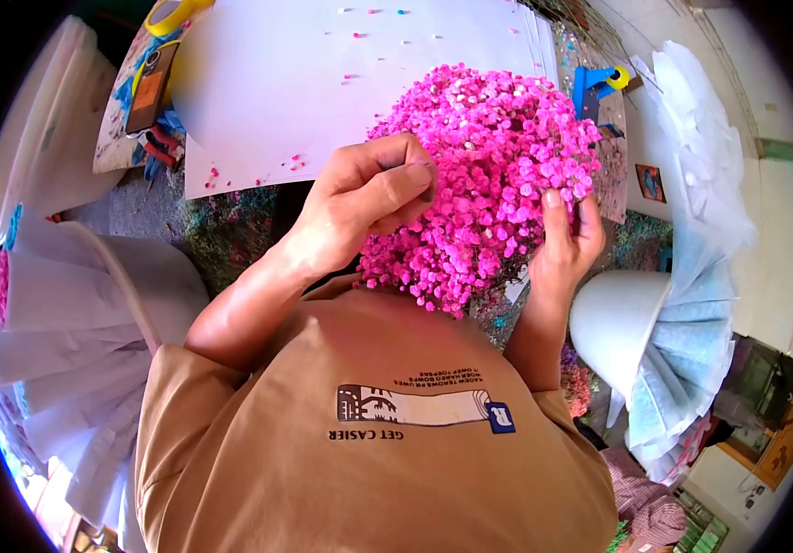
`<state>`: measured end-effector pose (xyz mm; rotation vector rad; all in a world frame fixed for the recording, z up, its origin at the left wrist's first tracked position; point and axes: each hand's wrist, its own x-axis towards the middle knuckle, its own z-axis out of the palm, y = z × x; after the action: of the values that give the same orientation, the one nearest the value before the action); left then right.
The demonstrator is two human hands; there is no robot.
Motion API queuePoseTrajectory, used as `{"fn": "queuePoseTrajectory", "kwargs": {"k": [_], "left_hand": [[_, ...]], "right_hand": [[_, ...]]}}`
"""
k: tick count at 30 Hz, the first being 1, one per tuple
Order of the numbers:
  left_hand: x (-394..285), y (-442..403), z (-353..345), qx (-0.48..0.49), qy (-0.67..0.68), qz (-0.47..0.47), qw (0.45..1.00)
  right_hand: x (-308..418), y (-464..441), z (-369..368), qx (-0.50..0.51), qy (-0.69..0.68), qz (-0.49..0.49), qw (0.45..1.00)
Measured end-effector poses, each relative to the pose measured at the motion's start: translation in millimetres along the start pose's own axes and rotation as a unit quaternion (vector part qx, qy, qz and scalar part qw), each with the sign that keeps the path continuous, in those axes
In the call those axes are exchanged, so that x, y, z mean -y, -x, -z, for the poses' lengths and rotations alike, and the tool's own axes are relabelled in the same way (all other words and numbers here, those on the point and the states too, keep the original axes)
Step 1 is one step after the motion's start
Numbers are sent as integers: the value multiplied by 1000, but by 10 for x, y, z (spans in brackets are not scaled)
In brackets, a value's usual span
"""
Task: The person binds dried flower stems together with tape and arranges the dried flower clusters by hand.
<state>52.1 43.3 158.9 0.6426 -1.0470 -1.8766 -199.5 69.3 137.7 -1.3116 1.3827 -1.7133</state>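
A dense, rounded bunch of small bright pink dried flowers (489, 157), with a few pale blooms among them, is in front of my chest at the table's near edge. My left hand (373, 189) is closed at the left side of the bunch, thumb pressed against curled fingers. Whatever it may pinch is too small or hidden to make out. On the right, my right hand (567, 240) has its thumb and fingers closed on the lower right edge of the flowers. The stems of the bunch are mostly out of sight.
White paper sheets (267, 83) with scattered petals cover the table. A yellow tape roll (168, 17) and a brown-faced device (149, 88) lie left; a blue tape dispenser (588, 92) stands right. Wrapped white bundles fill a left bucket (171, 276) and a right bucket (613, 318).
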Motion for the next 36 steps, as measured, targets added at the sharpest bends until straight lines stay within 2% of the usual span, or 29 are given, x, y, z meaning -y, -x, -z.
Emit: {"fn": "queuePoseTrajectory", "kwargs": {"k": [2,4,5,7,12,15,18,20,22,24,25,26,28,29,30,32,34,36], "left_hand": [[24,17,24,18,5,-12,1000],[5,44,16,-27,-141,-19,989],[29,45,23,-27,-144,-18,989],[128,47,46,-86,-182,-7,979],[162,84,52,-122,-184,-9,975],[45,38,21,-84,-251,54,963],[94,-21,15,-66,-301,8,951],[53,-29,-6,-61,-297,12,953],[44,5,-23,-69,-227,19,971],[162,37,70,-54,-119,-55,990],[188,29,33,-85,-53,-85,991],[56,74,-5,-98,-22,-19,995],[-52,151,78,-26,-12,27,999],[-101,192,15,0,-74,15,997],[-107,239,-9,28,-39,42,998],[-53,244,-200,75,-193,-57,977],[-91,226,-338,70,-353,-32,932],[42,165,-356,38,-466,-144,872]], "right_hand": [[6,4,8,11,3,2,1000],[7,5,30,14,8,4,1000],[0,3,33,16,12,11,1000],[-17,-9,41,22,13,19,999],[-46,-9,39,10,-23,-6,1000],[-102,-22,33,18,-20,3,1000],[-140,-30,50,17,-26,-5,1000],[-113,-25,38,24,-19,-1,1000],[-80,-29,-4,12,-14,5,1000],[-44,-12,-11,9,-4,-5,1000],[-3,-3,-35,6,-12,-19,1000],[-3,-2,-33,-4,-9,-22,1000],[-27,-11,-34,19,4,-11,1000],[-38,-18,-42,19,32,9,999],[-33,-18,-37,12,31,7,999],[-13,-17,-27,32,81,11,996],[25,-18,-31,32,71,10,997],[62,-15,-33,37,74,0,997]]}}
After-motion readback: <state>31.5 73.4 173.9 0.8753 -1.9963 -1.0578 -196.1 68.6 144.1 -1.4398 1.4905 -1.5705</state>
